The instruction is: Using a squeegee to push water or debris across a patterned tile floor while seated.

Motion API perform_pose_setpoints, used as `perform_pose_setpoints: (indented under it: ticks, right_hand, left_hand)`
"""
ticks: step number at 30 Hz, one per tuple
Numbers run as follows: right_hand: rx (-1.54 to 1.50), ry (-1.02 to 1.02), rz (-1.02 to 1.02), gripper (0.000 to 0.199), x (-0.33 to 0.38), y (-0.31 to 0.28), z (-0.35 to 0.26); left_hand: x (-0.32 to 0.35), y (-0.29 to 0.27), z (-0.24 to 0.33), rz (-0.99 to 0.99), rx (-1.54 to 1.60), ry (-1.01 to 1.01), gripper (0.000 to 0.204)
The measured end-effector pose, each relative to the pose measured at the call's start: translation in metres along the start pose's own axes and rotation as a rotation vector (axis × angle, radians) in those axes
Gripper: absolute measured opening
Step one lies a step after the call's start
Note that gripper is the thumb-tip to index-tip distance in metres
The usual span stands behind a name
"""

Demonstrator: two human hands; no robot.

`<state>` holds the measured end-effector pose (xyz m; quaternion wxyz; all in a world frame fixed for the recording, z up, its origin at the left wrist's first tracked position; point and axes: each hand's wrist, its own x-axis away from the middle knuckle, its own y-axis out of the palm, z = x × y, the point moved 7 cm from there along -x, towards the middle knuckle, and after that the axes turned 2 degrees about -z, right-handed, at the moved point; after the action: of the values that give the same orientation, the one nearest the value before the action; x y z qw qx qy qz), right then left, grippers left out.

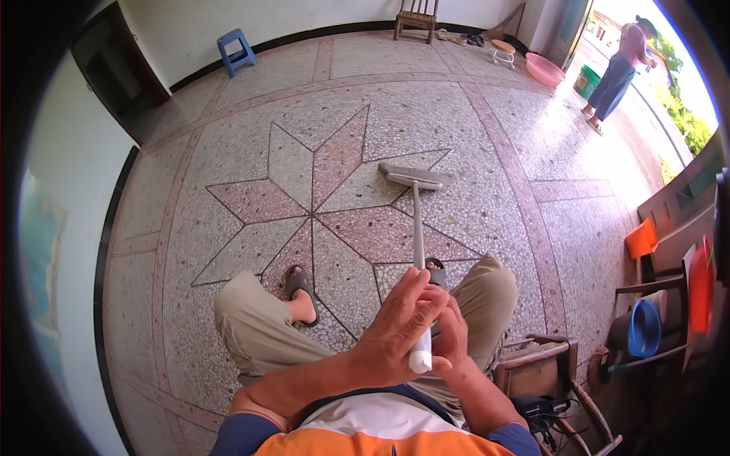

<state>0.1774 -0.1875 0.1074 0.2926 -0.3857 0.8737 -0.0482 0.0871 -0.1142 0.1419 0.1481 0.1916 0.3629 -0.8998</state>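
A T-shaped squeegee with a long pale handle points away from me, its flat grey head over the speckled floor. The handle's white end shows between my hands, close to my lap. My left hand presses against the handle, its fingers straight and held together. On the other side my right hand closes in against the handle, and its fingers are partly covered by the left. Both hands meet around the handle, so the exact grip of each is partly hidden.
My knees and sandalled feet flank the handle. A wooden chair with a black item is close on my right, beside a blue basin. A blue stool and pink basin stand far off. A person stands by the doorway.
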Motion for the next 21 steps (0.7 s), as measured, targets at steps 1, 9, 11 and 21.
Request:
perform_pose_setpoints:
  ticks: [1,9,11,21]
  right_hand:
    - [0.04,-0.091,0.023,0.038,-0.007,-0.01,0.0]
    - [-0.143,-0.064,0.482,0.008,-0.029,-0.165,0.031]
    - [-0.061,-0.136,0.449,0.015,-0.01,-0.195,0.027]
    - [-0.239,-0.282,0.5,0.042,0.013,-0.171,-0.028]
  left_hand:
    - [-0.003,0.0,0.0,-0.009,0.008,-0.024,0.086]
    - [0.103,-0.082,-0.143,0.268,-0.295,-0.487,0.06]
    - [0.155,-0.125,-0.171,0.319,-0.482,-0.596,0.051]
    - [0.275,-0.192,-0.15,0.397,-0.461,-1.134,0.042]
